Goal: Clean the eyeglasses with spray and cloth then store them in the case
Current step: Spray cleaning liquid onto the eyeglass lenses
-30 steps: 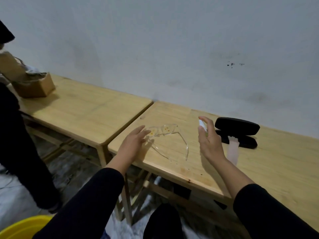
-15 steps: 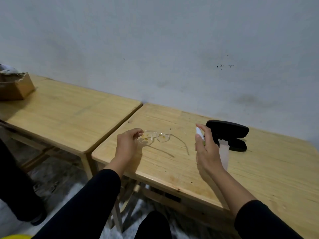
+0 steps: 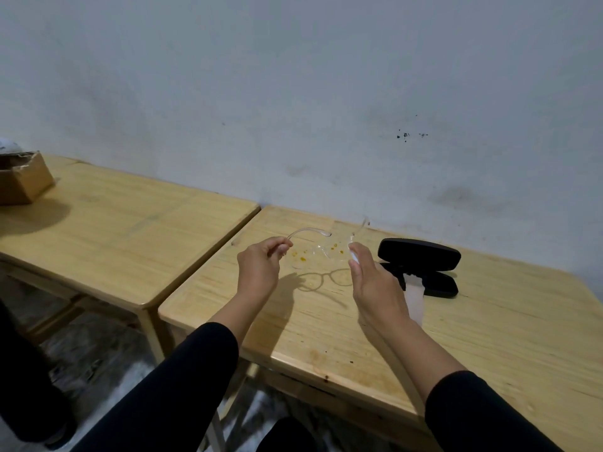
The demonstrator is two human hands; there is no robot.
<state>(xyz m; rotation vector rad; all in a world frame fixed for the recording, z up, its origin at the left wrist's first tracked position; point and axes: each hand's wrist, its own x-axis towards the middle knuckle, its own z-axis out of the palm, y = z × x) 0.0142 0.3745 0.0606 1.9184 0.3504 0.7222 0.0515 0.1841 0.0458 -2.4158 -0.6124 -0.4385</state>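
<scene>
The clear-framed eyeglasses (image 3: 321, 247) are held above the near wooden table (image 3: 473, 324), lifted off its surface; their shadow is cast on the wood just below. The frame's left end is pinched between the thumb and fingertips of the left hand (image 3: 259, 267), which is closed on it. Orange-yellow specks are seen on the lenses. A small white spray bottle (image 3: 354, 256) is gripped in the right hand (image 3: 375, 282), fingers wrapped round it, its top set just beside the right lens; contact between the two cannot be told. The black glasses case (image 3: 421, 269) lies open on the table to the right of that hand, lid raised. A pale cloth (image 3: 414, 296) hangs out of the case onto the tabletop, partly hidden behind the right wrist. A second table (image 3: 130, 236) abuts on the left, and a cardboard box (image 3: 21, 181) rests at its far left end.
</scene>
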